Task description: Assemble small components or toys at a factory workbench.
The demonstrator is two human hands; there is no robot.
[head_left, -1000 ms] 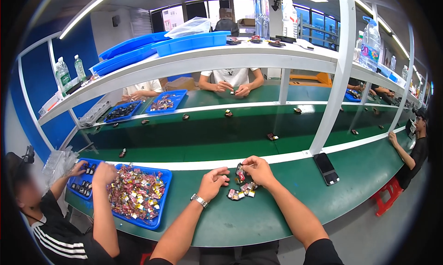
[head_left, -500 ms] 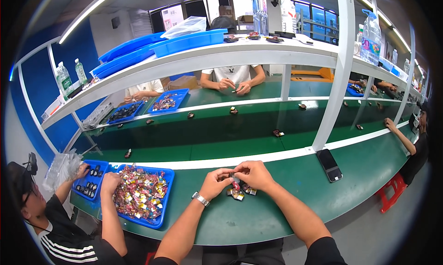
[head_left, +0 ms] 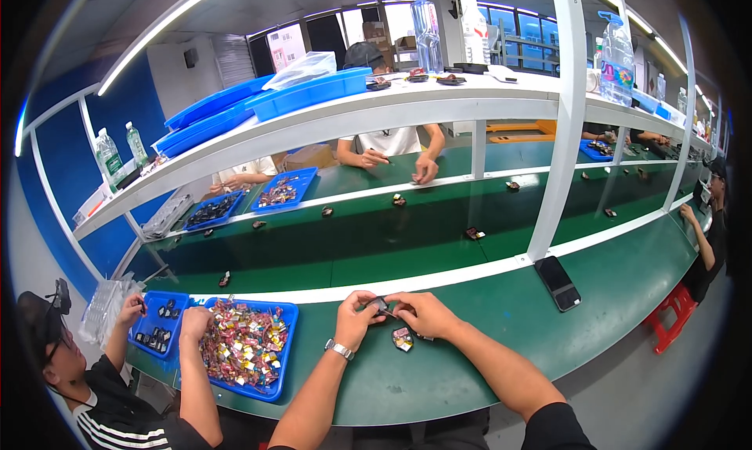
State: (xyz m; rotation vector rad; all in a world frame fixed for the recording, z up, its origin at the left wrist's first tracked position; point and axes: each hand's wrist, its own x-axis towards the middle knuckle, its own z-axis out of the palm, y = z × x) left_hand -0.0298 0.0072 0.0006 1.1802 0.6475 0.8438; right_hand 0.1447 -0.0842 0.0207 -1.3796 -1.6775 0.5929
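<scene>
Above the green work table [head_left: 486,348], my left hand [head_left: 352,323] grips a small black plastic case [head_left: 381,305] between thumb and fingers. My right hand [head_left: 429,315] meets it from the other side, fingers pinched together at the case's edge; what lies between those fingertips is too small to make out. Just below them a small black electronic unit [head_left: 403,339] with a yellow-and-white label and reddish parts rests on the table. Another dark unit lies mostly hidden under my right hand.
At left, a co-worker reaches over a blue tray [head_left: 290,348] heaped with small red-and-white parts and a blue tray of black cases [head_left: 159,330]. A black phone [head_left: 558,284] lies at right. Beyond a white rail, units sit along the green belt [head_left: 352,250]; a shelf post [head_left: 558,137] rises ahead.
My hands have lifted slightly from the cluster of units, and the black case now shows in my left fingers. Units on the belt have shifted slightly. The person opposite has reached toward the belt.
</scene>
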